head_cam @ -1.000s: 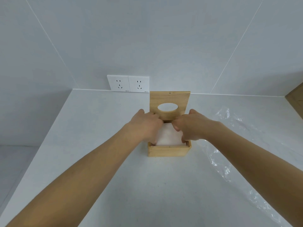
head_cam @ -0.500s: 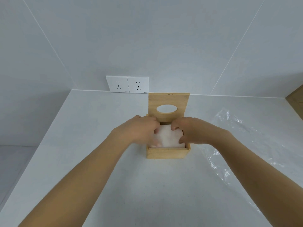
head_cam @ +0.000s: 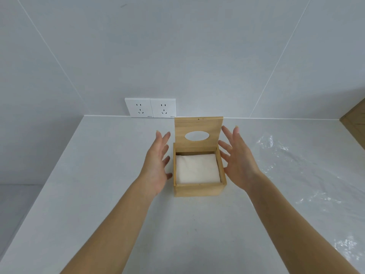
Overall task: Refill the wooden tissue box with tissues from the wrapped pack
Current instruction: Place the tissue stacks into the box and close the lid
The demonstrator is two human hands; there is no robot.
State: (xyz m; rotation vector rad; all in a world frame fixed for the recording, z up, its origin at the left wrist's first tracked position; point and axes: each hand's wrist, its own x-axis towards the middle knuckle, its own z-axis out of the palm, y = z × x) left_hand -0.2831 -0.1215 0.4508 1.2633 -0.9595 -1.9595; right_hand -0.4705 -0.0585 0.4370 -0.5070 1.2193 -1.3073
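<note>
The wooden tissue box (head_cam: 199, 189) stands on the white counter with its hinged lid (head_cam: 198, 125) raised upright; the lid has an oval hole. A white stack of tissues (head_cam: 197, 168) lies flat inside the box, filling it. My left hand (head_cam: 157, 162) hovers just left of the box, palm toward it, fingers spread, holding nothing. My right hand (head_cam: 237, 159) hovers just right of the box, fingers spread and empty. Neither hand touches the box.
A crumpled clear plastic wrapper (head_cam: 308, 175) lies on the counter (head_cam: 118, 194) to the right of the box. Two white wall sockets (head_cam: 150, 107) sit behind the box. A wooden surface (head_cam: 355, 119) shows at the right edge. The counter's left edge drops off.
Both hands have lifted off the tissues inside the box and moved outward to either side, fingers now spread. The tissues stay in the box.
</note>
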